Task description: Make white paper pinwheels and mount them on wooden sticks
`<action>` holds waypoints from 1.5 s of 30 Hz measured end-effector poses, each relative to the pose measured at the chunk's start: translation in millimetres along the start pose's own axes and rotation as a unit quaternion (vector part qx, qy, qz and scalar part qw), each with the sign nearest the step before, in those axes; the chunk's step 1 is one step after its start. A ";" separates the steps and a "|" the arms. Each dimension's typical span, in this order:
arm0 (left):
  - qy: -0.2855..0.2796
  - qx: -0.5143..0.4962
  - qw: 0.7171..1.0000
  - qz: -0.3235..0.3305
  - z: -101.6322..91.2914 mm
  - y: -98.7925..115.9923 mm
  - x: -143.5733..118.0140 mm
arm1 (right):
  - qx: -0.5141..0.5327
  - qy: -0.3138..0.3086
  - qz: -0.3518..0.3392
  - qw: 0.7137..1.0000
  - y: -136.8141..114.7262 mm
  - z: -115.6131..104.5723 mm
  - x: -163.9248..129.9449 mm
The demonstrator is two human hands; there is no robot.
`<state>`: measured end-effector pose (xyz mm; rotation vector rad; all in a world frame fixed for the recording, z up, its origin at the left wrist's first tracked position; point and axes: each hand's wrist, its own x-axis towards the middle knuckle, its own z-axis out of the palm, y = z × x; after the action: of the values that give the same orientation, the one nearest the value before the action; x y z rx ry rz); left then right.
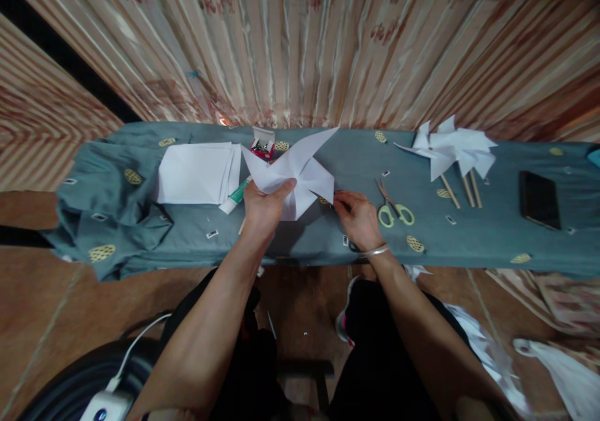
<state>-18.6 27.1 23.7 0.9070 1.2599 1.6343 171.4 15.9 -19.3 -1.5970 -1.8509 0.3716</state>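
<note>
My left hand grips a white paper pinwheel by its centre, thumb on top, holding it just above a narrow table under a teal cloth. My right hand rests on the cloth right of the pinwheel, fingers curled near its lower right blade; something small may be pinched in them, but I cannot make it out. A bracelet circles that wrist.
A stack of white paper lies to the left, with a glue tube and a small box of pins nearby. Green-handled scissors, finished pinwheels on sticks and a black phone lie to the right. Curtains hang behind.
</note>
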 end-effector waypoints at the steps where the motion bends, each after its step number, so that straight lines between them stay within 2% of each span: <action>1: 0.000 0.001 1.000 0.001 -0.1 0.0 -0.2 | 0.003 -0.002 -0.001 1.000 0.1 0.8 0.7; 30: 0.000 0.009 1.000 -0.011 0.6 -3.5 -2.1 | -0.002 -0.030 0.003 1.000 2.1 2.3 -6.0; 33: -0.002 -0.002 1.000 -0.019 0.2 -3.3 -1.8 | 0.036 -0.011 0.004 0.999 9.6 -5.8 -5.4; 36: -0.004 -0.007 1.000 -0.027 1.3 -4.3 -2.1 | 0.093 0.036 0.016 0.995 11.4 -25.9 -5.5; 38: -0.012 -0.002 1.000 -0.028 3.9 -5.6 -3.8 | 0.134 0.059 0.015 0.989 4.1 -41.5 -6.8; 41: -0.034 0.006 0.999 -0.037 10.9 -7.6 -9.8 | 0.170 0.051 -0.014 0.984 -17.5 -57.3 -10.4; 45: -0.068 0.000 0.997 -0.041 21.3 -9.0 -20.6 | 0.139 0.048 -0.060 0.987 -44.0 -57.1 -13.4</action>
<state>10.1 16.4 18.9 0.9385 1.1885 1.4835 174.4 -17.7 45.7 -1.2869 -1.7276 0.4670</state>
